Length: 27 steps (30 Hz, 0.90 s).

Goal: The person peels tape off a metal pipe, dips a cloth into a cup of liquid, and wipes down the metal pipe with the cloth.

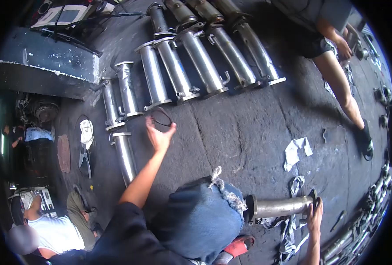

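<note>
My left hand (pixel 159 136) is raised over the floor, its thumb and fingers on a thin dark ring (pixel 161 117). Just beyond it stretches a row of shiny metal pipes with end flanges, among them one pipe (pixel 154 77) nearest the ring. At the lower right, my right hand (pixel 314 214) rests against the flanged right end of a duller metal pipe (pixel 280 206), fingers around the flange edge. That pipe lies sideways beside my denim-covered knee (pixel 204 216). White cloth strips (pixel 291 234) lie under and below it.
A white rag (pixel 296 152) lies on the dark floor (pixel 249 145). Pliers (pixel 85 163) are at the left. One person (pixel 54 229) sits at the lower left; another person's leg (pixel 337 81) extends at the upper right. Metal parts (pixel 359 229) are heaped at the lower right.
</note>
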Each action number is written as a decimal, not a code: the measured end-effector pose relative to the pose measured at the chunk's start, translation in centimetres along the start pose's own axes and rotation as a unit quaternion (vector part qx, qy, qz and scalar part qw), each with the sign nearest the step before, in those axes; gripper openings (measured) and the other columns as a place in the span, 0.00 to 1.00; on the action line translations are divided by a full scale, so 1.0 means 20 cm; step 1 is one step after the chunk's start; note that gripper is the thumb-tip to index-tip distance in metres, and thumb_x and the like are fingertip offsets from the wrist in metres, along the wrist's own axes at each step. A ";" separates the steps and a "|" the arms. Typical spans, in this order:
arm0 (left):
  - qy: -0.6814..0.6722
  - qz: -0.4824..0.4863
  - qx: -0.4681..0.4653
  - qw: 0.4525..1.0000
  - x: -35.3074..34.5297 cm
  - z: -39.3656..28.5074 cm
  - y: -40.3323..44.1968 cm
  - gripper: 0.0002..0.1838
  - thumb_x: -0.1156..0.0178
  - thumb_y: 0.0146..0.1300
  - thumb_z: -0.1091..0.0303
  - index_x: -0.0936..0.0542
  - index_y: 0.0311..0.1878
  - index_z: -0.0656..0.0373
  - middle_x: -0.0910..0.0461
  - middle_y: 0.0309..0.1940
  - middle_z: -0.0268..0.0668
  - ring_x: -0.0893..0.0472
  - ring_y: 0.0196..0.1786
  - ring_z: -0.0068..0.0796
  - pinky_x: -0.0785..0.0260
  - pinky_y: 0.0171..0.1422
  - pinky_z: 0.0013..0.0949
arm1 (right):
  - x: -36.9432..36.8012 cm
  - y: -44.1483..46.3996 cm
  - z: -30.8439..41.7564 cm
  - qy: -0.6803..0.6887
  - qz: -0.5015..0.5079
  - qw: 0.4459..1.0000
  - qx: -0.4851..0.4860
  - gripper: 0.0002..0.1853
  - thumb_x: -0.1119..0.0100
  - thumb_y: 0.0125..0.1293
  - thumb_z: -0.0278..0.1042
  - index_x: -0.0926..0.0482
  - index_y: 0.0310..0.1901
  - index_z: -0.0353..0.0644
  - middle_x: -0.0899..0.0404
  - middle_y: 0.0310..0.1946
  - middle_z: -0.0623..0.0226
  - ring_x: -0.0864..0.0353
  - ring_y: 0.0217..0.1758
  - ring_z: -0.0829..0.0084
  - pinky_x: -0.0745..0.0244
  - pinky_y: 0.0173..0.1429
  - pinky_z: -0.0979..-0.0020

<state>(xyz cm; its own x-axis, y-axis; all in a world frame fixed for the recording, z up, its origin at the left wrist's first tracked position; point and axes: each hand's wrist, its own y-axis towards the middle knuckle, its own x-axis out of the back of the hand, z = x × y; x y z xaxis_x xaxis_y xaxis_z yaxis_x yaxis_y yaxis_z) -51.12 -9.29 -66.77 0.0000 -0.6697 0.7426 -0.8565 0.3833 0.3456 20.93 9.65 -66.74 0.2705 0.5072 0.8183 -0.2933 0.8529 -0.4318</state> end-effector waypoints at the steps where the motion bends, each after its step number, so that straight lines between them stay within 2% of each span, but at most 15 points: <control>1: 0.005 -0.035 0.014 0.999 -0.02 0.08 0.06 0.61 0.15 0.41 0.52 0.39 0.72 0.73 0.30 0.66 0.59 0.30 0.72 0.53 0.40 0.78 0.49 | 0.01 0.00 0.02 0.000 -0.001 1.000 -0.005 0.30 0.52 0.80 0.45 0.38 0.73 0.32 0.31 0.68 0.39 0.33 0.73 0.41 0.40 0.76 0.52; 4: -0.015 -0.106 0.012 0.994 -0.07 0.23 0.18 0.62 0.14 0.40 0.51 0.40 0.72 0.75 0.32 0.66 0.60 0.31 0.72 0.55 0.42 0.80 0.49 | 0.04 0.00 0.05 0.023 0.020 0.999 -0.029 0.31 0.54 0.80 0.47 0.39 0.74 0.31 0.32 0.70 0.39 0.34 0.74 0.42 0.41 0.78 0.52; 8: 0.159 -0.051 0.064 0.984 -0.07 0.27 0.26 0.69 0.15 0.38 0.46 0.44 0.76 0.76 0.32 0.68 0.64 0.31 0.71 0.60 0.41 0.79 0.51 | 0.02 -0.01 0.04 0.032 0.021 0.998 -0.041 0.31 0.54 0.81 0.47 0.40 0.74 0.30 0.34 0.72 0.39 0.36 0.76 0.43 0.43 0.80 0.54; 11: 0.115 -0.035 0.101 0.988 -0.10 0.32 0.26 0.70 0.16 0.37 0.44 0.44 0.76 0.76 0.31 0.68 0.63 0.29 0.69 0.59 0.39 0.78 0.50 | 0.04 -0.02 0.05 0.039 0.026 0.998 -0.046 0.31 0.54 0.80 0.46 0.40 0.74 0.31 0.34 0.71 0.37 0.36 0.76 0.42 0.42 0.79 0.54; 15: 0.159 -0.025 0.068 0.985 -0.13 0.36 0.28 0.59 0.16 0.37 0.47 0.34 0.69 0.72 0.25 0.62 0.58 0.26 0.67 0.55 0.36 0.75 0.48 | 0.04 -0.04 0.03 0.032 0.033 0.997 -0.061 0.32 0.53 0.80 0.47 0.41 0.75 0.30 0.35 0.72 0.38 0.36 0.77 0.45 0.43 0.80 0.54; 16: 0.049 -0.024 0.051 0.997 -0.12 0.37 0.28 0.50 0.15 0.38 0.51 0.28 0.62 0.70 0.22 0.57 0.54 0.22 0.63 0.51 0.32 0.70 0.48 | 0.02 -0.04 0.01 0.027 0.027 0.998 -0.046 0.33 0.53 0.80 0.47 0.40 0.75 0.30 0.34 0.72 0.39 0.36 0.77 0.45 0.43 0.80 0.54; 17: 0.057 -0.059 0.027 0.996 -0.12 0.37 0.29 0.47 0.14 0.39 0.51 0.25 0.58 0.68 0.20 0.55 0.51 0.20 0.58 0.48 0.30 0.67 0.47 | 0.00 -0.04 -0.04 0.019 0.020 0.999 -0.041 0.33 0.52 0.80 0.47 0.40 0.75 0.30 0.34 0.72 0.39 0.36 0.77 0.46 0.43 0.80 0.54; 19: 0.142 -0.034 0.069 0.987 -0.08 0.30 0.29 0.53 0.14 0.39 0.45 0.28 0.61 0.71 0.19 0.54 0.52 0.19 0.57 0.50 0.28 0.65 0.49 | 0.12 -0.04 0.14 0.030 0.032 0.999 -0.022 0.32 0.49 0.78 0.48 0.36 0.73 0.32 0.32 0.71 0.40 0.35 0.76 0.45 0.42 0.80 0.53; 20: 0.135 0.032 0.112 0.984 -0.02 0.21 0.30 0.53 0.15 0.41 0.42 0.28 0.60 0.74 0.20 0.53 0.55 0.19 0.57 0.51 0.27 0.65 0.50 | 0.15 -0.06 0.13 0.000 0.011 1.000 -0.020 0.34 0.49 0.77 0.51 0.37 0.73 0.34 0.31 0.69 0.40 0.34 0.75 0.43 0.41 0.79 0.52; 21: 0.137 -0.023 0.074 0.988 -0.06 0.31 0.29 0.49 0.17 0.44 0.40 0.25 0.56 0.75 0.19 0.50 0.55 0.17 0.52 0.52 0.24 0.61 0.51 | 0.17 -0.06 0.15 -0.082 -0.021 0.996 -0.010 0.33 0.47 0.77 0.51 0.37 0.72 0.34 0.29 0.67 0.40 0.31 0.72 0.42 0.37 0.76 0.52; 22: 0.138 -0.046 0.058 0.988 -0.06 0.41 0.34 0.48 0.20 0.49 0.39 0.26 0.55 0.77 0.18 0.48 0.55 0.16 0.50 0.53 0.23 0.59 0.49 | 0.24 -0.09 0.08 -0.071 -0.059 0.996 -0.010 0.31 0.44 0.76 0.49 0.36 0.70 0.35 0.27 0.64 0.40 0.29 0.69 0.42 0.35 0.73 0.51; 23: 0.108 -0.043 -0.006 0.993 -0.05 0.30 0.31 0.41 0.23 0.58 0.48 0.28 0.57 0.78 0.20 0.52 0.57 0.17 0.54 0.48 0.23 0.61 0.46 | 0.29 -0.10 0.09 -0.010 -0.106 0.994 -0.018 0.28 0.41 0.75 0.45 0.33 0.67 0.36 0.26 0.60 0.41 0.27 0.66 0.44 0.32 0.70 0.52; 24: -0.104 0.098 0.014 0.990 -0.05 0.23 0.34 0.30 0.30 0.68 0.62 0.30 0.62 0.75 0.23 0.58 0.58 0.22 0.63 0.42 0.26 0.66 0.44 | 0.35 -0.09 0.10 0.027 -0.152 0.988 0.006 0.27 0.38 0.74 0.43 0.32 0.67 0.38 0.25 0.58 0.45 0.24 0.63 0.50 0.29 0.67 0.55; 25: -0.106 0.098 0.010 0.989 -0.06 0.19 0.30 0.30 0.30 0.68 0.62 0.30 0.62 0.75 0.23 0.58 0.58 0.22 0.63 0.42 0.26 0.66 0.44 | 0.40 -0.10 0.14 0.045 -0.169 0.984 -0.027 0.25 0.37 0.73 0.40 0.30 0.66 0.39 0.23 0.57 0.49 0.22 0.59 0.56 0.26 0.64 0.58; 27: -0.173 0.171 -0.146 0.959 -0.04 -0.35 0.06 0.23 0.37 0.72 0.73 0.30 0.66 0.70 0.24 0.61 0.53 0.23 0.65 0.36 0.28 0.68 0.41 | 0.41 -0.14 0.16 0.101 -0.201 0.973 -0.047 0.24 0.37 0.72 0.38 0.29 0.64 0.38 0.22 0.56 0.52 0.21 0.57 0.60 0.24 0.61 0.59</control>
<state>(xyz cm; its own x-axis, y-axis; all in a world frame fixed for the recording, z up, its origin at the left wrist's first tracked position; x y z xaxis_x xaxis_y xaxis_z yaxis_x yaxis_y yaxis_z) -48.57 -3.82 -62.80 -0.4696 -0.6250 0.6236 -0.5949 0.7459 0.2995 21.04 11.11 -57.67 0.5233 0.1363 0.8412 -0.0447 0.9902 -0.1327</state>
